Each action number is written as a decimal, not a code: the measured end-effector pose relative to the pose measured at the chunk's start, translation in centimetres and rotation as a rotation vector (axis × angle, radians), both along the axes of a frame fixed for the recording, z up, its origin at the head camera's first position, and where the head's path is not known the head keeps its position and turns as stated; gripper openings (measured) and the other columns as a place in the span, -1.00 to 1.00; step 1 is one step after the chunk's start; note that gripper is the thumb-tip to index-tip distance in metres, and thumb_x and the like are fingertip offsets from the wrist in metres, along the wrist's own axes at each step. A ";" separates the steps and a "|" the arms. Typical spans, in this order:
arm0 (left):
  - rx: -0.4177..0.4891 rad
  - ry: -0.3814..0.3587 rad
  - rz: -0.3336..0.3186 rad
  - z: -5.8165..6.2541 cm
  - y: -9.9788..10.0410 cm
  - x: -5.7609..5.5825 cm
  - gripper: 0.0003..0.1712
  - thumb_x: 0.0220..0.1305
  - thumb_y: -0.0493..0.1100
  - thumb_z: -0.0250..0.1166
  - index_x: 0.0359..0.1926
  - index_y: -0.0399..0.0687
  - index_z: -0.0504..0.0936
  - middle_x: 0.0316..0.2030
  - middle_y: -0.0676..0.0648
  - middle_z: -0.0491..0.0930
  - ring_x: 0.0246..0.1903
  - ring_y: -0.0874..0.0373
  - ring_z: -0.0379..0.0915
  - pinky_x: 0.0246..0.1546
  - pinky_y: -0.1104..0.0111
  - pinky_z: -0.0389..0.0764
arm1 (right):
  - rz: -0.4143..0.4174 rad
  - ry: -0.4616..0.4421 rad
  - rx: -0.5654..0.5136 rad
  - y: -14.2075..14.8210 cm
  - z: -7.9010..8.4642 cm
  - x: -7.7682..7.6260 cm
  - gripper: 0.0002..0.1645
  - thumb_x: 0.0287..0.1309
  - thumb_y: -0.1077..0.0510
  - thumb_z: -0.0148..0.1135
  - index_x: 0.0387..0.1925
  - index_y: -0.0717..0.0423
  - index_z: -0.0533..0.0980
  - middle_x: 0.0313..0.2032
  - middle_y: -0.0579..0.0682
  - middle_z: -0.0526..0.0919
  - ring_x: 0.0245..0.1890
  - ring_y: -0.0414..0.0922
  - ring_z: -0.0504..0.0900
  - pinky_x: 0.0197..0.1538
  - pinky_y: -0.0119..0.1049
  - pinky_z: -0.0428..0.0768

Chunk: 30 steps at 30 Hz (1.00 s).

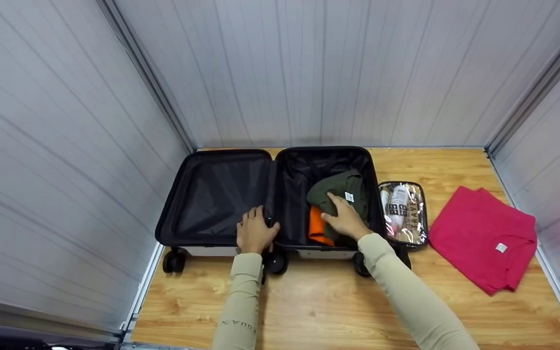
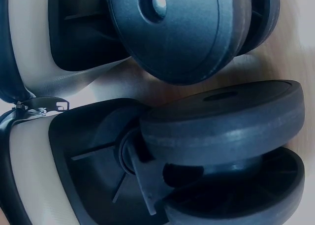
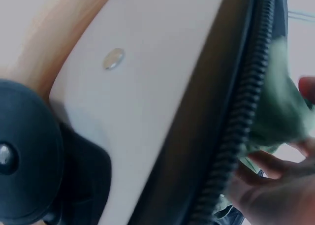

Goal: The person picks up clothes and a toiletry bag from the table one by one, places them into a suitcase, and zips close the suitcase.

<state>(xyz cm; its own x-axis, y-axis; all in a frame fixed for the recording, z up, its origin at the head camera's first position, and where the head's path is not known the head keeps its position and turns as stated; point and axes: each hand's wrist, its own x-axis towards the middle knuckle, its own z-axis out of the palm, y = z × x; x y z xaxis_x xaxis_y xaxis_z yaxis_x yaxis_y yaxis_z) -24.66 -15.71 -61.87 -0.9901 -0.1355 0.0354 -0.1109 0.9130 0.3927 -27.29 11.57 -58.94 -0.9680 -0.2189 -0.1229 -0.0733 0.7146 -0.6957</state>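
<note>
Fingers of our right hand (image 1: 345,218) lie loosely extended, the forefinger on a dark green garment (image 1: 331,187) and the thumb by an orange item (image 1: 316,228); we see no curl around either. Both things lie in the right half of our suitcase (image 1: 217,194), just right of the frame's centre; the green garment bears a white label (image 1: 349,197) and partly covers the orange item. Our left hand (image 1: 255,231) rests near mid-frame on the lower right corner of the suitcase's left half, its fingers relaxed and pointing up the frame, its thumb out to the right; black lining shows in that half. Just right of the suitcase we have a clear pouch (image 1: 413,223) with bottles (image 1: 399,199) inside; toward the frame's right edge a folded pink shirt (image 1: 479,233) lies on the wood floor (image 1: 304,311). From the left wrist we see black casters (image 2: 224,124) at the top and centre, set into pale shell corners; from the right wrist a black zipper (image 3: 243,112) slants right of the middle, and beyond it green cloth shows blurred beside our fingers.
</note>
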 end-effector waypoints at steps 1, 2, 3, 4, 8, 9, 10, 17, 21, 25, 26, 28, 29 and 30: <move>0.003 0.001 -0.001 0.0 0.0 0.0 -0.14 0.12 0.30 0.21 0.38 0.06 0.30 0.33 -0.13 0.34 0.33 -0.11 0.21 0.29 -0.16 0.21 | 0.022 -0.012 0.024 0.0 0.0 0.2 -0.12 0.24 -0.13 0.16 0.50 -0.09 0.04 0.45 0.19 0.12 0.42 0.30 0.11 0.41 0.19 0.13; 0.009 0.004 -0.003 0.0 0.0 0.0 -0.14 0.13 0.29 0.21 0.38 0.06 0.29 0.33 -0.13 0.33 0.33 -0.12 0.21 0.29 -0.16 0.20 | 0.045 -0.020 0.046 0.0 0.0 0.3 -0.10 0.24 -0.14 0.16 0.50 -0.08 0.03 0.45 0.22 0.11 0.41 0.34 0.11 0.40 0.22 0.14; 0.014 0.006 -0.004 0.0 -0.1 0.0 -0.14 0.13 0.29 0.22 0.39 0.06 0.29 0.33 -0.13 0.33 0.33 -0.12 0.20 0.29 -0.16 0.20 | 0.065 -0.031 0.068 0.0 0.0 0.5 -0.08 0.23 -0.16 0.16 0.50 -0.08 0.02 0.45 0.23 0.11 0.40 0.35 0.11 0.39 0.24 0.15; 0.017 0.008 -0.004 0.0 -0.1 0.0 -0.14 0.13 0.29 0.22 0.39 0.05 0.29 0.33 -0.13 0.33 0.33 -0.12 0.20 0.29 -0.16 0.20 | 0.082 -0.039 0.087 0.0 0.0 0.6 -0.07 0.23 -0.17 0.16 0.51 -0.08 0.01 0.44 0.24 0.12 0.40 0.35 0.11 0.38 0.24 0.15; 0.026 0.021 0.002 0.0 0.0 0.1 -0.14 0.11 0.27 0.25 0.39 0.04 0.30 0.33 -0.13 0.35 0.32 -0.13 0.22 0.27 -0.17 0.22 | 0.142 -0.059 0.178 0.1 -0.1 1.0 -0.07 0.25 -0.23 0.11 0.51 -0.05 0.00 0.42 0.25 0.17 0.42 0.29 0.12 0.38 0.22 0.17; 0.024 0.020 0.005 0.0 0.0 0.1 -0.13 0.11 0.27 0.25 0.39 0.05 0.30 0.32 -0.13 0.35 0.31 -0.13 0.23 0.26 -0.17 0.22 | 0.149 -0.066 0.200 0.1 -0.1 1.1 -0.08 0.26 -0.25 0.10 0.51 -0.06 0.00 0.43 0.24 0.17 0.43 0.26 0.11 0.38 0.23 0.17; 0.022 0.020 0.006 0.0 0.0 0.1 -0.13 0.11 0.27 0.25 0.39 0.05 0.30 0.32 -0.13 0.35 0.31 -0.13 0.23 0.26 -0.17 0.23 | 0.158 -0.070 0.222 0.2 -0.2 1.2 -0.09 0.27 -0.25 0.08 0.51 -0.06 0.00 0.42 0.25 0.17 0.43 0.25 0.10 0.36 0.26 0.17; 0.014 0.025 0.008 0.0 0.0 0.1 -0.14 0.10 0.26 0.26 0.38 0.04 0.31 0.31 -0.13 0.36 0.31 -0.13 0.24 0.25 -0.16 0.24 | 0.194 -0.124 0.301 0.2 -1.1 1.5 -0.13 0.29 -0.34 -0.04 0.51 -0.18 -0.02 0.48 0.19 0.03 0.50 0.16 -0.07 0.33 0.40 0.01; 0.014 0.031 0.009 -0.1 0.0 0.1 -0.14 0.09 0.27 0.26 0.37 0.04 0.32 0.30 -0.13 0.37 0.30 -0.12 0.25 0.23 -0.15 0.25 | 0.208 -0.130 0.318 0.0 -1.3 1.6 -0.15 0.30 -0.35 -0.07 0.50 -0.20 -0.01 0.49 0.16 0.01 0.50 0.16 -0.11 0.33 0.41 -0.04; 0.015 0.031 0.005 -0.1 0.1 0.2 -0.14 0.10 0.27 0.26 0.37 0.03 0.32 0.30 -0.14 0.37 0.30 -0.13 0.25 0.23 -0.16 0.25 | 0.212 -0.128 0.329 0.0 -1.4 1.6 -0.16 0.30 -0.36 -0.09 0.50 -0.21 0.00 0.49 0.15 0.01 0.50 0.15 -0.11 0.32 0.41 -0.03; 0.014 0.029 0.004 -0.1 0.1 0.2 -0.14 0.10 0.27 0.26 0.37 0.03 0.32 0.30 -0.14 0.37 0.30 -0.13 0.25 0.24 -0.16 0.25 | 0.212 -0.127 0.329 0.1 -1.4 1.6 -0.16 0.30 -0.36 -0.09 0.50 -0.21 0.00 0.49 0.15 0.02 0.50 0.15 -0.12 0.31 0.41 -0.03; 0.012 0.022 0.003 -0.1 0.1 0.1 -0.14 0.11 0.28 0.26 0.38 0.04 0.31 0.31 -0.14 0.36 0.30 -0.13 0.24 0.25 -0.16 0.24 | 0.215 -0.124 0.323 0.2 -1.5 1.5 -0.17 0.31 -0.36 -0.11 0.50 -0.22 0.00 0.49 0.15 0.02 0.49 0.16 -0.12 0.31 0.42 -0.04; 0.008 0.018 0.002 -0.1 0.1 0.1 -0.14 0.11 0.28 0.25 0.38 0.04 0.30 0.31 -0.13 0.36 0.31 -0.12 0.23 0.26 -0.16 0.24 | 0.217 -0.125 0.318 0.3 -1.6 1.5 -0.17 0.31 -0.36 -0.11 0.50 -0.23 -0.01 0.49 0.15 0.02 0.50 0.16 -0.12 0.31 0.43 -0.05; 0.005 0.015 0.002 -0.1 0.1 0.1 -0.14 0.11 0.28 0.25 0.38 0.05 0.30 0.31 -0.13 0.36 0.31 -0.12 0.23 0.27 -0.16 0.23 | 0.220 -0.123 0.311 0.4 -1.7 1.4 -0.17 0.32 -0.36 -0.12 0.50 -0.23 -0.01 0.49 0.15 0.02 0.50 0.17 -0.13 0.30 0.43 -0.05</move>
<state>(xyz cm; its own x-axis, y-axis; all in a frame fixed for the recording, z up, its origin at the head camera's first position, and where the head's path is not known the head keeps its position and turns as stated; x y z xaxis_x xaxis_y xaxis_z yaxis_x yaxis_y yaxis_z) -24.54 -15.56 -61.93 -0.9892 -0.1381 0.0493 -0.1072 0.9105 0.3993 -25.85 11.97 -60.60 -0.8758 -0.3535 -0.3286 -0.1777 0.8692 -0.4614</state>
